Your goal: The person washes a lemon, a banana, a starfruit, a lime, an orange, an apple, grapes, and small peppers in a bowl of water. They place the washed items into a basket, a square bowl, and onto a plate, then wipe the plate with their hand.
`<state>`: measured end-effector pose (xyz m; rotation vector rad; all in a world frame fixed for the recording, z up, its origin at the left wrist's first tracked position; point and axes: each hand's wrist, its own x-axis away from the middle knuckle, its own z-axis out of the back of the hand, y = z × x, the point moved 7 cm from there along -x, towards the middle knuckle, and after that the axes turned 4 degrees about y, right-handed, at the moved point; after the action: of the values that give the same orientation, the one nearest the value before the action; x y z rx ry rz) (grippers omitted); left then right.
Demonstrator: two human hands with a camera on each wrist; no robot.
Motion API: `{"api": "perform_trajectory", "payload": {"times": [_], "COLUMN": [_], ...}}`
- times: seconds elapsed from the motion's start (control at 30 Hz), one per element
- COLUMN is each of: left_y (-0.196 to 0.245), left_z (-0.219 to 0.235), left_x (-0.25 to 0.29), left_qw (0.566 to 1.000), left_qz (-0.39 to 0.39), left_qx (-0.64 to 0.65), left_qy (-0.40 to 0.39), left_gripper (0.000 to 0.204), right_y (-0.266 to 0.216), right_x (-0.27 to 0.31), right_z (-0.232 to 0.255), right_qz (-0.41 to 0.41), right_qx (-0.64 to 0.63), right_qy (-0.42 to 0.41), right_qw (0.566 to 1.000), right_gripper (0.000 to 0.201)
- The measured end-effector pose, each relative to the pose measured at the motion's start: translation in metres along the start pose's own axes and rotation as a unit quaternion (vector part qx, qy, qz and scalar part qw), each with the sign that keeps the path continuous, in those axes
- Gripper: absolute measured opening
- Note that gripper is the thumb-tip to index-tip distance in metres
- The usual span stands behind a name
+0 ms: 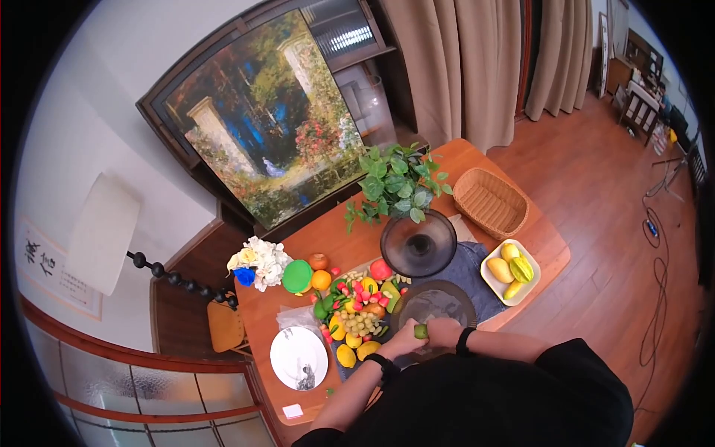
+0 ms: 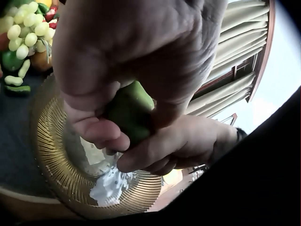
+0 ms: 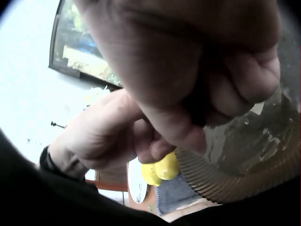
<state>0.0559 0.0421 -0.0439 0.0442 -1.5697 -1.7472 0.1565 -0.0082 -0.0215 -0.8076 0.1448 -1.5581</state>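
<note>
A small green fruit (image 1: 421, 331) with smooth, shiny skin is between my two hands, over a ribbed glass bowl (image 2: 51, 146). My left hand (image 1: 402, 340) grips it with curled fingers and thumb; in the left wrist view the fruit (image 2: 130, 112) shows partly between them. My right hand (image 1: 445, 333) holds it from the other side, fingers curled, as the right wrist view shows. The fruit is hidden behind the hands there. Inside the bowl the bottom looks wet, with bright reflections. Yellow lemons (image 3: 162, 169) lie beyond the bowl, by my left hand.
To the left are a heap of grapes (image 1: 360, 323) and mixed fruit, a white plate (image 1: 290, 350) and flowers (image 1: 264, 261). A dark glass stand (image 1: 418, 223) is behind the bowl, near a leafy plant (image 1: 402, 179). At right are a wicker basket (image 1: 480, 195) and a dish of yellow fruit (image 1: 500, 272).
</note>
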Motion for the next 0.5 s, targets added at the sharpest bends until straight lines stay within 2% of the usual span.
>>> {"api": "perform_trajectory", "payload": {"times": [0.03,0.07,0.1,0.17,0.2,0.23,0.27,0.3,0.37,0.4,0.43,0.47,0.5], "left_y": [0.005,0.008,0.016,0.017,0.003,-0.015,-0.01,-0.012,-0.004,-0.005,-0.007,-0.007,-0.008], "left_z": [0.002,0.005,0.008,0.0,-0.004,-0.008,-0.006,-0.004,0.0,0.007,0.006,0.002,0.002], "left_x": [0.004,0.007,0.008,0.012,0.009,0.002,0.001,-0.001,0.018,0.017,0.021,0.025,0.025], "left_qw": [0.999,0.995,0.995,0.972,0.972,0.984,0.993,0.993,0.963,0.963,0.945,0.91,0.91], "left_qz": [0.041,0.082,0.083,0.117,0.117,0.074,0.03,0.03,0.221,0.221,0.261,0.297,0.297], "left_qx": [-0.024,-0.047,-0.046,-0.15,-0.151,-0.122,-0.093,-0.093,-0.032,-0.031,0.09,0.209,0.209], "left_qy": [-0.019,-0.036,-0.035,-0.137,-0.138,-0.104,-0.069,-0.069,-0.149,-0.149,-0.177,-0.202,-0.202], "left_gripper": [0.051,0.052,0.052,0.038,0.038,0.035,0.034,0.034,0.036,0.036,0.032,0.029,0.029], "right_y": [-0.006,-0.006,-0.009,-0.013,-0.014,-0.015,-0.016,-0.019,-0.02,-0.021,-0.024,-0.023,-0.027], "right_x": [0.004,0.003,0.003,0.002,0.002,0.002,0.004,0.008,0.01,0.009,0.01,0.01,0.012], "right_z": [0.008,0.007,0.003,0.0,-0.001,0.0,0.005,0.009,0.011,0.015,0.021,0.024,0.032], "right_qz": [-0.001,0.0,0.024,0.046,0.059,0.073,0.072,0.09,0.108,0.131,0.154,0.154,0.2], "right_qx": [0.091,0.092,0.117,0.14,0.146,0.152,0.152,0.148,0.144,0.142,0.141,0.14,0.12], "right_qy": [0.039,0.039,0.039,0.04,0.042,0.044,0.045,0.045,0.042,0.08,0.118,0.117,0.154], "right_qw": [0.995,0.995,0.992,0.988,0.987,0.985,0.985,0.984,0.983,0.978,0.971,0.971,0.96], "right_gripper": [0.024,0.024,0.023,0.023,0.019,0.016,0.016,0.019,0.022,0.026,0.031,0.031,0.034]}}
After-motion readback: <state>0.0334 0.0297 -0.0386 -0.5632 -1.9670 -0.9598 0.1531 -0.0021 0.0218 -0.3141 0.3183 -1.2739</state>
